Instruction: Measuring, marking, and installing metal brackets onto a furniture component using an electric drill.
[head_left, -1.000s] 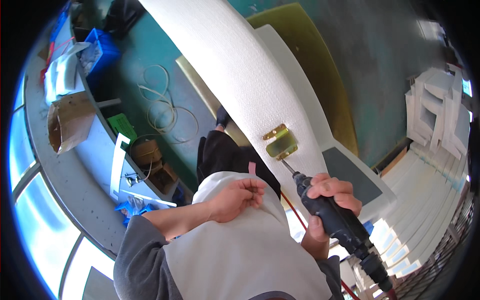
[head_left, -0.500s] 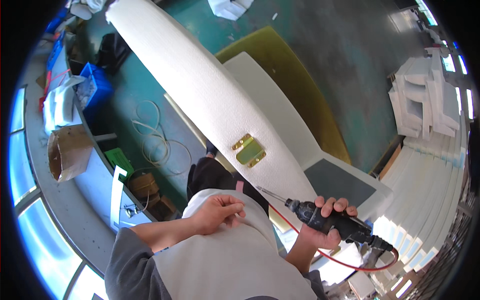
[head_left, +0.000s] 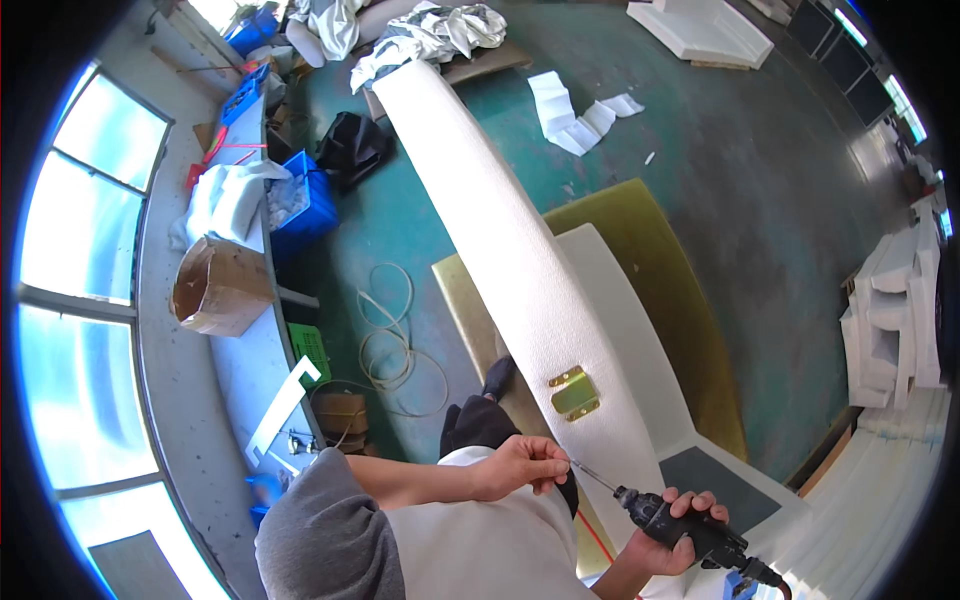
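Observation:
My right hand (head_left: 662,552) is wrapped round a black air screwdriver (head_left: 648,513), whose long thin bit points up and left. At the bit's tip, my left hand (head_left: 520,467) has thumb and fingers pinched together. Whatever they may hold is too small to make out. Both hands are in front of my body, beside the near end of a long white textured panel (head_left: 510,230). A yellow-gold metal bracket (head_left: 574,394) with screw holes lies on that panel, a little beyond my hands.
Under the long panel are a white panel (head_left: 630,310) and an olive-yellow board (head_left: 690,290). A bench at left carries a cardboard box (head_left: 222,288). A coiled hose (head_left: 385,350) lies on the floor by a blue bin (head_left: 308,200). White parts (head_left: 895,320) are stacked at right.
My left hand has moved right to the tip of the screwdriver bit, its fingers pinching. The view has shifted, showing more of the far floor and the panel's far end.

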